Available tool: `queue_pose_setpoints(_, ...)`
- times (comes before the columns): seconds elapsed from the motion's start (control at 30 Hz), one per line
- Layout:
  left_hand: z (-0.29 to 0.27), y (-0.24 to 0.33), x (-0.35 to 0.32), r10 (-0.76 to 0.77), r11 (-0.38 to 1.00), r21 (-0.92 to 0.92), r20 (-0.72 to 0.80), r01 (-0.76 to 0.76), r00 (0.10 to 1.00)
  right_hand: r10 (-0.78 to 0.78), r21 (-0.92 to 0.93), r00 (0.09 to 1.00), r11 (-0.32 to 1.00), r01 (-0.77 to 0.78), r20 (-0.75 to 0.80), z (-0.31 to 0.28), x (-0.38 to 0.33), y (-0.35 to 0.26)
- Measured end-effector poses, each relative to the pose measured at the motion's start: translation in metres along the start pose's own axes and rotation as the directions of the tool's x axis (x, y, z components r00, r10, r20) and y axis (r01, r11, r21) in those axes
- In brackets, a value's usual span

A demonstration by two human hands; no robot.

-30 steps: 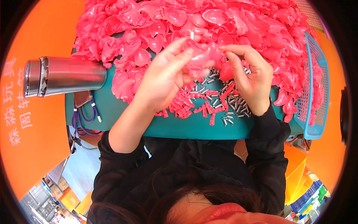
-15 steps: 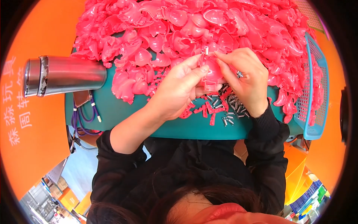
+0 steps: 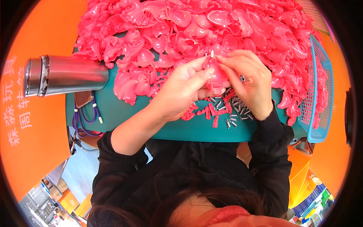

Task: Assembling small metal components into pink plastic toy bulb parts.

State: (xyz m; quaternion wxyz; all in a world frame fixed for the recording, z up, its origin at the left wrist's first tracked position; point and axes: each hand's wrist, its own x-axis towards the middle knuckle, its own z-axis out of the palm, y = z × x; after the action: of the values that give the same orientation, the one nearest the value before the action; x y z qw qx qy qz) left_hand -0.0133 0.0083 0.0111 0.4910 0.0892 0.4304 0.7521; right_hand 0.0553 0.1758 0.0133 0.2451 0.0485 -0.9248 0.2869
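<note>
Head view: one pink plastic shell (image 3: 218, 77), glossy and hollow-looking, is held up in front of the seated person, above the near part of the table. One upright silvery tube (image 3: 211, 53) shows at its upper end. Two bare hands attend it: the left hand (image 3: 187, 85) is curled nearly closed around the shell's left side, thumb laid on its face; the right hand (image 3: 251, 73) is half curled, thumb and forefinger close together at the upper edge, though I cannot tell whether they pinch it. Below lie loose metal cylinders (image 3: 233, 123) and several narrow pink strips (image 3: 215, 122), partly hidden and too crowded to count. Beyond spreads a heap of pink parts (image 3: 181, 19), likewise uncountable. Outermost on the green table (image 3: 189, 133) are one steel tumbler (image 3: 75, 75), lying at left, and one blue basket (image 3: 314, 90) at right.
</note>
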Motion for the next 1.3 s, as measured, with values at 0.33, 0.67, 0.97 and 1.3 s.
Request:
queue_pose_setpoints(0.33,-0.014,0.009,-0.006,-0.007,0.996,-0.084,0.062,0.012,0.998,-0.106,0.094,0.978,0.992,0.089,0.183,-0.005,-0.001,-0.002)
queue_pose_setpoints(0.67,-0.023,0.011,0.003,0.145,0.966,-0.224,0.058,-0.129,0.988,-0.038,0.327,0.979,0.945,-0.031,0.202,0.008,-0.001,0.009)
queue_pose_setpoints(0.97,-0.044,0.044,-0.002,0.345,0.865,-0.421,0.099,-0.275,0.933,-0.049,-0.242,0.989,0.967,0.083,0.142,-0.018,0.005,0.019)
queue_pose_setpoints(1.3,-0.051,0.048,0.001,0.344,0.774,-0.595,0.107,-0.217,0.933,0.062,-0.255,0.953,0.967,0.016,0.297,-0.032,0.005,0.023)
